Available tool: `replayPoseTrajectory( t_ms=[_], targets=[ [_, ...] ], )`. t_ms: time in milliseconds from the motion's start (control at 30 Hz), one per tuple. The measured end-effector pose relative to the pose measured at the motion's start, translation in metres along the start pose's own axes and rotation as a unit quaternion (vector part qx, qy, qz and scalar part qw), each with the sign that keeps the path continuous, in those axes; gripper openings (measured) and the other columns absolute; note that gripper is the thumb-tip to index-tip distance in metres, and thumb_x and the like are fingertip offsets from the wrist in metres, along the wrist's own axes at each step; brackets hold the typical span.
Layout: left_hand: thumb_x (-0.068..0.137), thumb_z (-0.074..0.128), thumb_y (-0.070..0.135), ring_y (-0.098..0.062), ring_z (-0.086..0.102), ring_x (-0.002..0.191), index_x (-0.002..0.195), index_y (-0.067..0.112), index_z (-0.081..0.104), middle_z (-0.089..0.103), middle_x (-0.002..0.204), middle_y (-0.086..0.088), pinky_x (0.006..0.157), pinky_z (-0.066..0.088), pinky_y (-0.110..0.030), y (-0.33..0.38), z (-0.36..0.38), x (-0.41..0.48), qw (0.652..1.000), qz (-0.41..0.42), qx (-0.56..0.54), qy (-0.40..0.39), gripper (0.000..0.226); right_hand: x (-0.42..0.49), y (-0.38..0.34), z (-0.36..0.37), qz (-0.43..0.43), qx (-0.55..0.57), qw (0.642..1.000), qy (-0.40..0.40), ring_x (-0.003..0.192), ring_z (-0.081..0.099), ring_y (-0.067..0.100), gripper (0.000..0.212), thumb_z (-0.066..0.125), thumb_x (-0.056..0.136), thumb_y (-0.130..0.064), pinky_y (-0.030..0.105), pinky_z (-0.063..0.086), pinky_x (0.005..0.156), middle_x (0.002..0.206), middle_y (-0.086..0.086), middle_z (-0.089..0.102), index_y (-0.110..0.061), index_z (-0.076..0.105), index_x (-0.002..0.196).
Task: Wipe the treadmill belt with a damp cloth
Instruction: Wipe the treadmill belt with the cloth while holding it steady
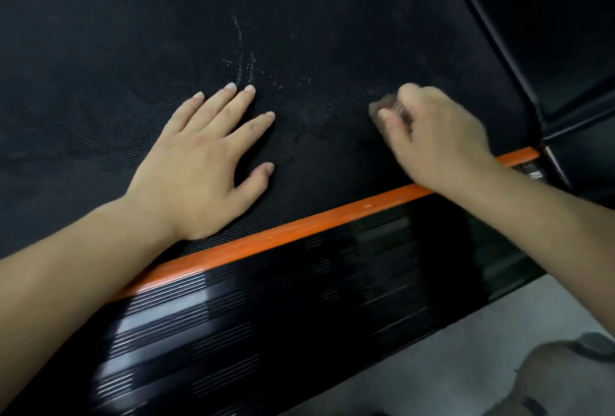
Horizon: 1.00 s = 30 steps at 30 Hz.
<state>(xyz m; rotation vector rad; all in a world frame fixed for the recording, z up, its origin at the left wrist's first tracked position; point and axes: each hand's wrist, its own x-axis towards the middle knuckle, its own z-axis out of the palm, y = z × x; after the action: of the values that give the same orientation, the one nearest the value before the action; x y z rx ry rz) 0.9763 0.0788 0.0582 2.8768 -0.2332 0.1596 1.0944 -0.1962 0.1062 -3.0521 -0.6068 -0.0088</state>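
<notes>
head view: the black textured treadmill belt (133,32) fills the frame from 9 o'clock across 12 to about 2 o'clock. the left hand (199,162) lies palm down on the belt, just to the 9 o'clock side of centre, its fingers straight and spread apart, the thumb pointing toward 3 o'clock. the right hand (436,136) sits on the belt toward 3 o'clock from the left hand, well apart from it, blurred, its fingers curled and clamped on a small bunched cloth (386,106). only a scrap of the cloth shows, at the 10 o'clock side of the knuckles, touching the belt; its colour is hard to tell through the blur. a whitish streak of specks (244,62) marks the belt at 12 o'clock from the left fingertips. an orange strip (299,232) borders the belt's near edge, running from 8 o'clock up to 3 o'clock under the right wrist. beside it, toward 6 o'clock, lies a glossy black ribbed side rail (266,315). grey floor (466,349) shows at 5 o'clock.
</notes>
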Motion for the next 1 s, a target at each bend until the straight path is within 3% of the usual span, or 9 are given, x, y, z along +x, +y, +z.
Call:
replayPoseTrajectory(
  t_ms=[133, 267, 400, 467, 567, 700, 833, 967, 1000],
  targets=[
    [0.096, 0.037, 0.056, -0.025, 0.018, 0.156, 0.153, 0.022, 0.044, 0.027, 0.166, -0.009, 0.127, 0.012, -0.047, 0.003, -0.001, -0.001, 1.000, -0.011, 0.001, -0.002, 0.067, 0.003, 0.000, -0.005, 0.152, -0.011, 0.987, 0.059, 0.096, 0.058, 0.042, 0.020, 0.044, 0.100, -0.040, 0.039, 0.033, 0.067, 0.108, 0.019, 0.056, -0.020, 0.046, 0.102],
    [0.095, 0.041, 0.052, -0.026, 0.021, 0.155, 0.151, 0.019, 0.048, 0.030, 0.165, -0.009, 0.126, 0.013, -0.047, 0.001, -0.004, -0.001, 1.000, -0.001, -0.013, 0.001, 0.066, -0.027, -0.067, 0.006, -0.070, 0.104, 0.992, -0.004, 0.078, 0.054, 0.030, 0.023, 0.052, 0.096, -0.045, 0.033, 0.031, 0.060, 0.088, 0.000, 0.044, -0.026, 0.041, 0.089],
    [0.093, 0.043, 0.049, -0.024, 0.022, 0.155, 0.149, 0.016, 0.050, 0.031, 0.165, -0.009, 0.126, 0.014, -0.048, 0.002, -0.003, -0.001, 1.000, -0.013, -0.024, -0.003, 0.065, 0.005, -0.049, 0.005, 0.017, 0.091, 0.994, 0.053, 0.086, 0.057, 0.034, 0.022, 0.052, 0.096, -0.045, 0.034, 0.032, 0.062, 0.092, 0.005, 0.047, -0.023, 0.048, 0.094],
    [0.092, 0.043, 0.049, -0.023, 0.022, 0.155, 0.149, 0.015, 0.050, 0.031, 0.165, -0.008, 0.126, 0.013, -0.047, 0.001, -0.003, -0.001, 1.000, -0.016, -0.022, -0.002, 0.066, -0.002, -0.074, 0.012, -0.052, 0.071, 0.993, 0.084, 0.084, 0.057, 0.034, 0.022, 0.055, 0.095, -0.042, 0.034, 0.031, 0.059, 0.095, 0.008, 0.049, -0.020, 0.054, 0.099],
    [0.093, 0.042, 0.050, -0.025, 0.022, 0.155, 0.149, 0.011, 0.048, 0.032, 0.164, -0.010, 0.126, 0.014, -0.046, -0.001, -0.003, -0.001, 1.000, -0.021, -0.020, 0.002, 0.068, 0.002, -0.079, 0.015, -0.146, 0.096, 0.984, 0.046, 0.080, 0.056, 0.033, 0.024, 0.058, 0.093, -0.045, 0.032, 0.032, 0.059, 0.088, 0.000, 0.040, -0.021, 0.054, 0.094],
    [0.095, 0.034, 0.056, -0.029, 0.021, 0.155, 0.151, 0.021, 0.046, 0.029, 0.165, -0.011, 0.126, 0.013, -0.049, -0.010, -0.006, -0.016, 0.998, -0.064, 0.006, -0.003, 0.067, 0.026, -0.074, 0.010, 0.022, 0.098, 0.993, 0.061, 0.094, 0.057, 0.037, 0.026, 0.052, 0.095, -0.045, 0.039, 0.042, 0.070, 0.102, 0.008, 0.048, -0.020, 0.052, 0.104],
    [0.096, 0.029, 0.061, -0.029, 0.018, 0.155, 0.156, 0.026, 0.039, 0.023, 0.167, -0.009, 0.126, 0.009, -0.046, -0.043, -0.024, -0.059, 0.994, -0.110, 0.018, -0.010, 0.070, -0.015, -0.135, 0.014, -0.191, 0.129, 0.973, 0.000, 0.086, 0.055, 0.029, 0.024, 0.056, 0.093, -0.046, 0.039, 0.046, 0.068, 0.096, 0.002, 0.044, -0.024, 0.052, 0.101],
    [0.095, 0.025, 0.066, -0.022, 0.009, 0.157, 0.158, 0.031, 0.033, 0.017, 0.169, -0.004, 0.127, 0.003, -0.044, -0.053, -0.032, -0.082, 0.988, -0.153, 0.006, -0.023, 0.073, 0.016, -0.125, 0.009, 0.004, 0.092, 0.995, 0.037, 0.097, 0.057, 0.033, 0.025, 0.049, 0.097, -0.045, 0.035, 0.034, 0.068, 0.107, 0.007, 0.048, -0.023, 0.052, 0.110],
    [0.094, 0.025, 0.066, -0.022, 0.009, 0.157, 0.158, 0.030, 0.034, 0.018, 0.169, -0.005, 0.127, 0.003, -0.044, -0.052, -0.032, -0.082, 0.988, -0.154, 0.003, -0.022, 0.074, 0.010, -0.135, 0.009, 0.005, 0.090, 0.995, 0.045, 0.098, 0.057, 0.034, 0.026, 0.049, 0.097, -0.044, 0.035, 0.034, 0.068, 0.110, 0.008, 0.049, -0.022, 0.052, 0.111]
  ],
)
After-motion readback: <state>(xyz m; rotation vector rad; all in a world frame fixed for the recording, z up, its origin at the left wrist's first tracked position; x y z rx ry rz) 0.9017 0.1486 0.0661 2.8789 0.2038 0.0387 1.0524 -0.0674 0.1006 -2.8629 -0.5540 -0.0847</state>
